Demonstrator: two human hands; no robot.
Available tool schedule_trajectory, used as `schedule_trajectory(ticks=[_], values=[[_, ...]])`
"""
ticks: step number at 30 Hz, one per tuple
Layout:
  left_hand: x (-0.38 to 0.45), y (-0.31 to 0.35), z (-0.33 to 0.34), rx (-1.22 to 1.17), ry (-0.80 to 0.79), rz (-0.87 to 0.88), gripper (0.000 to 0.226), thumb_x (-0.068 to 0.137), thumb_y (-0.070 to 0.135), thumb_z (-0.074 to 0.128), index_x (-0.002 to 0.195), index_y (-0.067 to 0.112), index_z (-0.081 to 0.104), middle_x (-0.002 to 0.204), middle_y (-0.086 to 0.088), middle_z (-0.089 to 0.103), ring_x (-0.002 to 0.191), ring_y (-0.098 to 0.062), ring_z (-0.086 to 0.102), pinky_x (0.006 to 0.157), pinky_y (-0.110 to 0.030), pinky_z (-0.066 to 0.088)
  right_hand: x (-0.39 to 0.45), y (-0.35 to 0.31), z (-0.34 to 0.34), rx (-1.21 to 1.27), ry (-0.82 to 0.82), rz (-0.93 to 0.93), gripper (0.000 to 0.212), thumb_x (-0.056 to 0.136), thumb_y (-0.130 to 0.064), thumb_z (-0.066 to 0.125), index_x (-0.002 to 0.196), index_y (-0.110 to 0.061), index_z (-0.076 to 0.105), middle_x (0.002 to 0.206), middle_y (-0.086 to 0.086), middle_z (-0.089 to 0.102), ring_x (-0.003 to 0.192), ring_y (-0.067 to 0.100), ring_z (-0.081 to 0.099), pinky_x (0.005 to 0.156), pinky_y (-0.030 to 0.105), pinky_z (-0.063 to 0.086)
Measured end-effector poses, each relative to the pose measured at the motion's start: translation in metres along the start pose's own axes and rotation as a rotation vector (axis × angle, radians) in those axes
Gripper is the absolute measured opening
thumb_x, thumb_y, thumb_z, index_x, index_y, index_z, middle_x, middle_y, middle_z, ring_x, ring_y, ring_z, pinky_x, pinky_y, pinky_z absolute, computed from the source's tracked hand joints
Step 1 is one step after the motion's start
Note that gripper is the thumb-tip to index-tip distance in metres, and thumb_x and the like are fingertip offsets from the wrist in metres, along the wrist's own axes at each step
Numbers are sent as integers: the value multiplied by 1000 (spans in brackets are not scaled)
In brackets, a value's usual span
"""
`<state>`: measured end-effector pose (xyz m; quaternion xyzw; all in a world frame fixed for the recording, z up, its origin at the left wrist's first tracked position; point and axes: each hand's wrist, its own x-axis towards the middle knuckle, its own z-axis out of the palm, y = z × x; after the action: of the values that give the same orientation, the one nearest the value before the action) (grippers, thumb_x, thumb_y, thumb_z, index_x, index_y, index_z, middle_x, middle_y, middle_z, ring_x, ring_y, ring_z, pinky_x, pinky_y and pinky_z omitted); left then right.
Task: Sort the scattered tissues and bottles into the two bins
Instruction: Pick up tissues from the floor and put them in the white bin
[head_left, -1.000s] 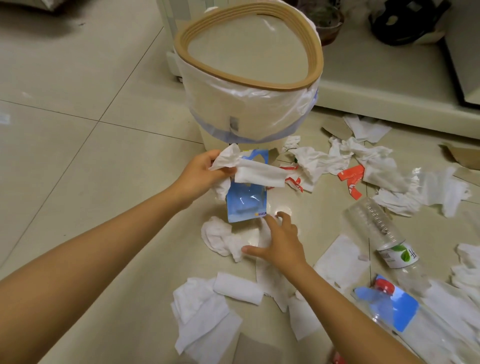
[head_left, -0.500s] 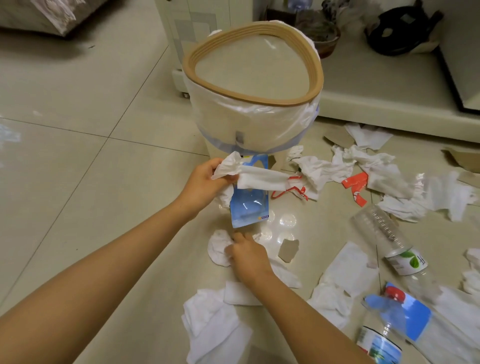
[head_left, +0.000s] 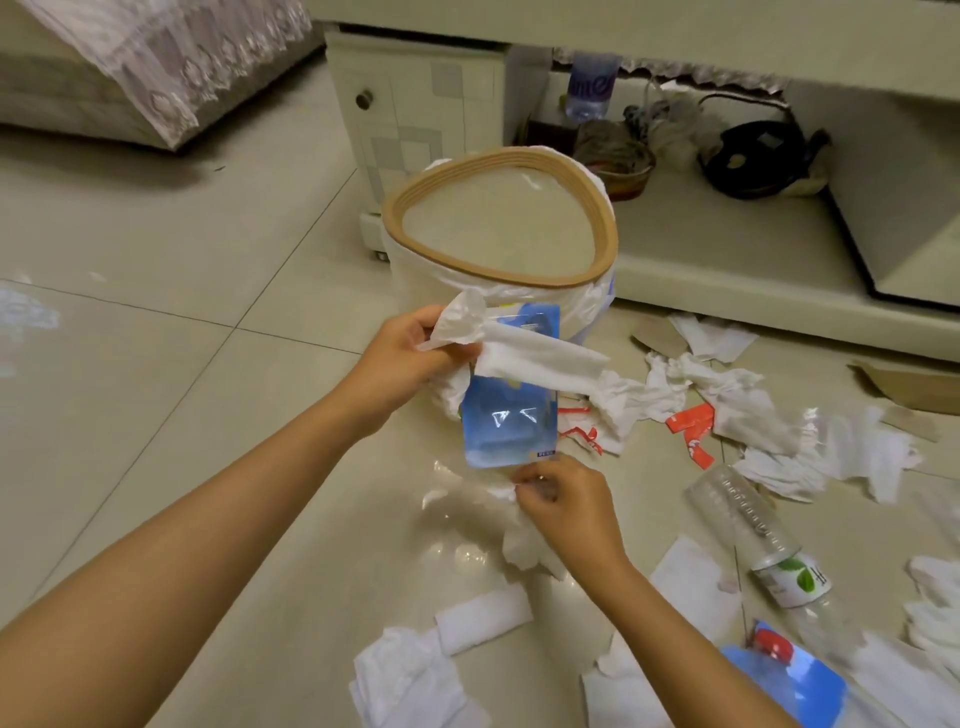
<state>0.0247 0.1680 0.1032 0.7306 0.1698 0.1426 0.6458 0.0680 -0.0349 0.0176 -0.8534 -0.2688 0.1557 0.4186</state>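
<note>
White tissues (head_left: 540, 361) and a blue package (head_left: 511, 423) are gripped in the left hand (head_left: 410, 358) just before the lined bin (head_left: 498, 228), nearer than the right hand (head_left: 563, 501), which pinches a crumpled tissue (head_left: 524, 545) below.

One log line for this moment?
left hand: holds tissues, blue pack | right hand: pinches tissue | bin: open

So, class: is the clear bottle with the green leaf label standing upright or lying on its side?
Lying on its side. The clear bottle rests lengthwise on the floor tiles, among scattered tissues, right of the right hand.
</note>
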Motion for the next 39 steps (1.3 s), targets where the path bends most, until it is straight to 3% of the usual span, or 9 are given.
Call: schedule_trajectory(ticks=[3,7,13,21,24,25,28,31,39], values=[[6,28,-2,-17,-72,72,18,82,4,67,89,21,69,76,7,68,72,-8,61,61,-20,49,1,-10,-14,58,92,-26,44,77,0,63,54,-36,51,55,-23,57,58,-4,55,55,8,38],[32,62,1,-22,-5,186,23,85,6,66,88,28,70,80,8,69,75,-7,63,63,-21,51,9,-20,-25,134,144,-28,25,74,-1,68,72,-26,70,71,-18,66,75,1,62,67,8,45],[94,90,6,-46,180,225,18,90,16,66,108,15,64,88,2,67,77,-11,62,66,-23,50,23,-38,-40,238,212,-48,18,75,-4,72,77,-22,72,75,-13,68,78,3,63,68,11,48],[135,74,16,148,316,23,14,89,21,63,99,10,63,82,-5,63,73,-20,59,62,-27,46,33,-45,-54,249,271,-60,19,73,-1,72,74,-20,72,73,-9,69,72,4,63,64,10,47],[137,69,14,230,359,-72,26,88,19,62,113,11,62,88,-5,61,69,-19,56,55,-25,45,36,-47,-58,238,286,-77,20,73,-2,73,74,-22,72,74,-10,68,72,5,63,64,11,47],[138,67,12,268,336,-94,37,86,19,65,121,13,58,96,-5,62,75,-20,59,58,-26,48,38,-49,-59,239,290,-81,20,73,-2,73,74,-22,72,74,-10,68,72,5,64,64,11,47],[141,60,8,500,171,-91,70,82,25,72,143,17,39,137,-5,50,119,-25,51,93,-36,46,41,-56,-64,250,296,-108,18,74,-3,74,76,-22,73,76,-10,69,74,7,65,67,16,51],[136,59,11,521,47,-112,71,91,35,62,150,15,27,153,-6,34,138,-23,35,110,-37,33,46,-68,-72,277,306,-138,17,74,-4,74,78,-20,73,76,-9,69,72,7,65,66,17,51],[119,54,-3,276,154,49,37,100,28,46,134,16,55,129,4,60,120,-7,51,97,-20,35,92,-141,-109,425,343,-228,10,78,-11,74,86,-18,74,80,-8,72,75,5,66,72,21,55]])
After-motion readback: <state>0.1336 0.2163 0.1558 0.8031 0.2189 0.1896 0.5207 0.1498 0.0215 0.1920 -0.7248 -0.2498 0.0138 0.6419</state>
